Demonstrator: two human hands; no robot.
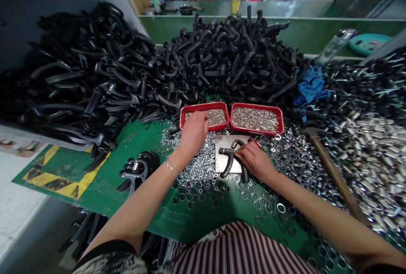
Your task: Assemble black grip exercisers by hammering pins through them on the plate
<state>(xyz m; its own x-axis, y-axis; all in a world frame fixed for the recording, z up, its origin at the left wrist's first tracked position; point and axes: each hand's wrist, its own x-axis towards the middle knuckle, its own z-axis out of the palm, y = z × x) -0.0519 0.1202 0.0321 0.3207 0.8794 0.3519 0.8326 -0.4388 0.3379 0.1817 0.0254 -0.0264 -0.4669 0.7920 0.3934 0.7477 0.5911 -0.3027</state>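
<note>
My left hand [195, 129] reaches over the left red tray [205, 107], which holds many small shiny metal pieces. Its fingers are pinched together at the pieces, and whatever lies between them is hidden. With my right hand [255, 160] I grip a black curved tool part [228, 166] that has two arms and a bright metal cylinder near its top. The part rests on a square metal plate [221, 142] on the green table. Beside it, the right red tray [256, 131] is filled with small silver pins.
Black curved parts [215, 50] are heaped at the back and left. Loose washers [199, 166] surround the plate. A hammer [333, 168] lies at right beside a pile of metal sleeves [377, 164]. Several assembled black parts [138, 168] sit left of my forearm. A blue cloth [311, 86] lies behind.
</note>
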